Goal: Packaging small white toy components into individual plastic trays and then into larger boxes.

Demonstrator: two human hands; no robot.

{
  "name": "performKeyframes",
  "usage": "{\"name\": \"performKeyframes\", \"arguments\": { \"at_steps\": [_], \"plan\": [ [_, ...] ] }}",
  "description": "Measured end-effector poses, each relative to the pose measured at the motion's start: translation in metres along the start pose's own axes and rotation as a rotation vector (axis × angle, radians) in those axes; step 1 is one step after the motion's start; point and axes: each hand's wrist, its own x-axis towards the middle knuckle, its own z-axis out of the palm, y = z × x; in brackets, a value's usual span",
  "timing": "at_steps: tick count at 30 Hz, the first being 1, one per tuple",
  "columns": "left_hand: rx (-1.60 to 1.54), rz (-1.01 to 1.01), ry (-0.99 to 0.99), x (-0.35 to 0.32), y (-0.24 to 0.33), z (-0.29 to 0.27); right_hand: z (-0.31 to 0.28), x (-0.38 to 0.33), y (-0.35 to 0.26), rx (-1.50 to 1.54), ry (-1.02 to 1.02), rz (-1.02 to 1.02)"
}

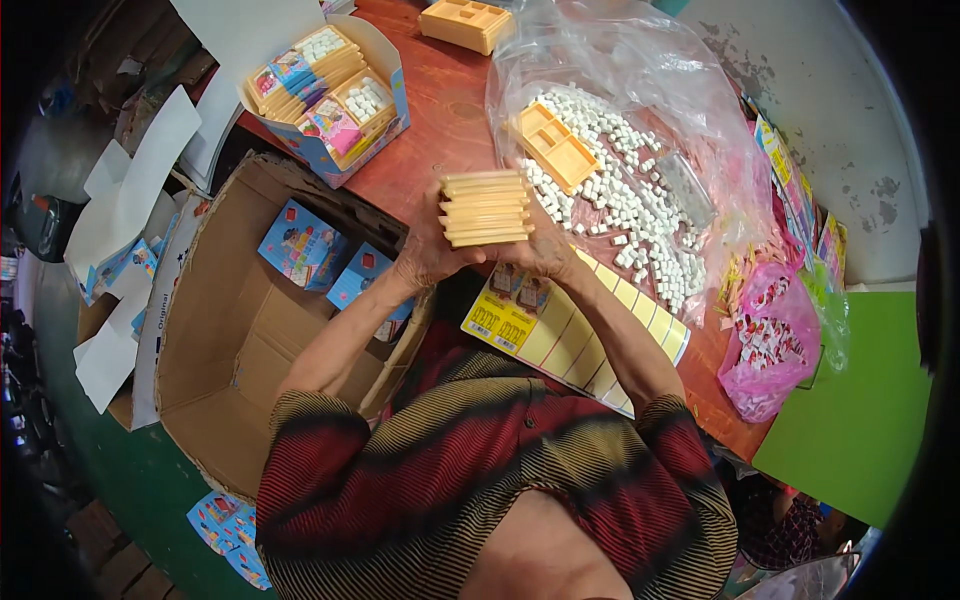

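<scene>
A stack of several pale orange plastic trays [485,210] is held level above the table's front edge. My left hand [428,245] grips its left side, and my right hand [543,240] closes round the right side, with fingers partly hidden beneath. Just beyond my right hand, a loose orange tray with compartments [570,160] lies among many small white pieces [645,250]. Below my right wrist is a yellow printed card sheet [575,335]. A blue display box [398,108] stands at the back left, filled with trays of white pieces and colourful packs.
An open cardboard carton [200,365] at my left contains blue printed boxes [300,245]. Clear plastic film [610,50] and a transparent container [686,188] lie at the right, near a pink bag [765,350]. More orange trays [465,28] sit at the back. Another person [775,525] is partly visible lower right.
</scene>
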Motion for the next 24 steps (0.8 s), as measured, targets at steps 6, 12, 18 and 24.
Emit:
{"name": "performKeyframes", "arguments": {
  "at_steps": [6, 12, 18, 24],
  "plan": [
    [0.494, 0.281, -0.091, -0.003, -0.009, -0.001, -0.025, 0.005, 0.03, -0.44, -0.048, -0.242],
    [0.355, 0.091, -0.081, -0.001, 0.003, -0.002, -0.032, 0.006, 0.036, -0.811, -0.104, -0.453],
    [0.194, 0.157, -0.089, 0.009, 0.017, 0.007, -0.039, 0.014, 0.041, 0.388, 0.024, 0.232],
    [0.267, 0.133, -0.103, 0.005, 0.008, 0.009, -0.027, 0.003, 0.026, -0.227, 0.075, -0.036]
  ]
}}
